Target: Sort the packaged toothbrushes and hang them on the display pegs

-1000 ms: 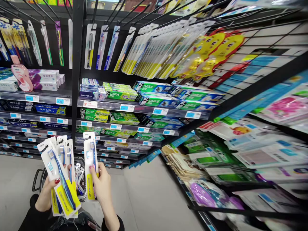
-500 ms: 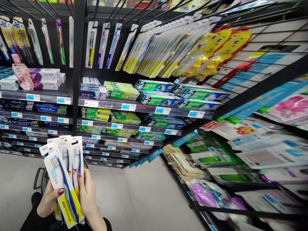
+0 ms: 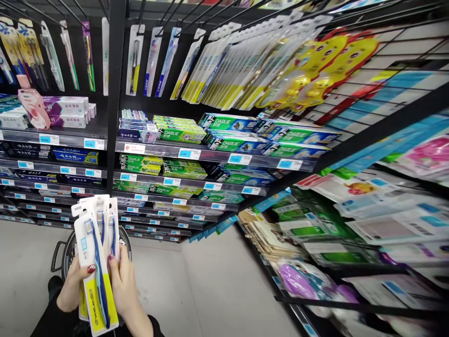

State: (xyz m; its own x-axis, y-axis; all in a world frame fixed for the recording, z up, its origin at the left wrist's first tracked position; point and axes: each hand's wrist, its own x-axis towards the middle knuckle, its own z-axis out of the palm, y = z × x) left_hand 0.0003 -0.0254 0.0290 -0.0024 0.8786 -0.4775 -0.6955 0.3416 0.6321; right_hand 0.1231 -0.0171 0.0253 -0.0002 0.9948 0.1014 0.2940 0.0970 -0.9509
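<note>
Several packaged toothbrushes (image 3: 91, 248), blue-handled on white and yellow cards, are fanned between my two hands low in the view. My left hand (image 3: 72, 286) is closed round the bundle from the left, its thumb pressed on the front card. On the right edge of the bundle my right hand (image 3: 122, 285) is closed, thumb over the rearmost card and most fingers behind it. Behind the packs shows the dark rim of a round basket or cart (image 3: 126, 238), its contents mostly hidden by the cards and hands.
A dark shelf unit ahead carries hanging toothbrush packs (image 3: 224, 70), DARLIE toothpaste boxes (image 3: 180, 135) and a pink bottle (image 3: 34, 107). Yellow duck-shaped packs (image 3: 315, 75) hang at its right end. Another rack (image 3: 326, 238) of bagged goods stands on the right. Grey floor (image 3: 196, 281) lies between.
My right hand has moved left, bringing its single toothbrush pack against the bundle in my left hand. The packs now stand closer together and more upright.
</note>
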